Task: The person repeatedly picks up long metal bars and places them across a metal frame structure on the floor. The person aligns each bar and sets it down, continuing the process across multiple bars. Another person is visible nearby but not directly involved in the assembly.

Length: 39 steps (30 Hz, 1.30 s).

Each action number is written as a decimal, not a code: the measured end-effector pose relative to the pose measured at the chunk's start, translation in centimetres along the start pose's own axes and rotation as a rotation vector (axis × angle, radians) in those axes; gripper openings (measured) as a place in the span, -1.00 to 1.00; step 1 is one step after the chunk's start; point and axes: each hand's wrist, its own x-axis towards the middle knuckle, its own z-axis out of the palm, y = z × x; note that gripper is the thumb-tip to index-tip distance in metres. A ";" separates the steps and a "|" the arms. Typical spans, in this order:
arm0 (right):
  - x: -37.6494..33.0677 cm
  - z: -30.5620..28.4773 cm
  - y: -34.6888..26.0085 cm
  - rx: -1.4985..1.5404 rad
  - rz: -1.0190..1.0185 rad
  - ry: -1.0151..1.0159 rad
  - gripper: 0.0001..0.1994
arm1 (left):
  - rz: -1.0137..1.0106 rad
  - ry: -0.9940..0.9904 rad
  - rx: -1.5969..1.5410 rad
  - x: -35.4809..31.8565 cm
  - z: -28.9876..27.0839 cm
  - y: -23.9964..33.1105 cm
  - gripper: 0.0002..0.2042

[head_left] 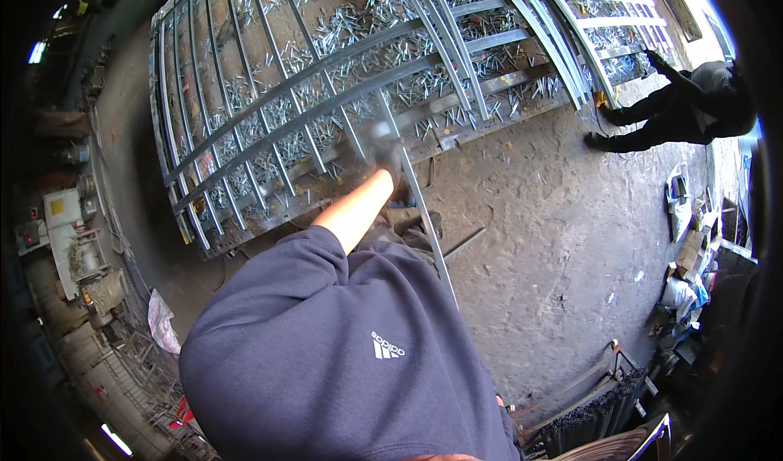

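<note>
My left hand (388, 158), which looks dark-gloved, reaches forward to the near edge of a low metal frame. Motion smears it, so its fingers and any grip are hidden. A pale, blurred shape shows at its front. Beside the hand, a long thin metal bar (428, 224) slants from the frame back past my right side. Long silver bars (298, 90) lie side by side, crossed by two curved metal strips (326, 106). Many short metal pieces (359, 21) are strewn beneath and between them. My right hand cannot be made out.
Another person (693, 106) in dark clothes stands at the frame's far right end. A dark bar (466, 242) lies on the floor to my right. Boxes and bags (689, 257) line the right side. Machinery (69, 241) stands at left, and dark rods (591, 412) fill a rack at lower right.
</note>
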 end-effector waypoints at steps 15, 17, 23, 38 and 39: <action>18.2 5.0 -3.3 0.239 -0.198 -0.076 -0.71 | -0.342 -0.418 0.621 -8.1 -6.9 4.0 -0.49; 19.7 6.6 -6.4 0.391 -0.279 -0.130 -0.66 | -0.290 -0.456 0.741 -8.5 -10.0 4.7 -0.53; 19.4 9.4 -14.9 0.375 -0.323 0.083 -0.66 | -0.181 -0.334 0.935 -8.0 -21.9 2.7 -0.79; 21.5 15.5 -58.1 0.165 -1.067 -0.074 -0.58 | -0.181 -0.036 0.680 -12.8 -36.9 3.8 -0.74; 21.4 14.8 -55.9 -0.037 -0.858 -0.116 -0.50 | -0.140 -0.071 0.646 -12.7 -37.5 3.6 -0.70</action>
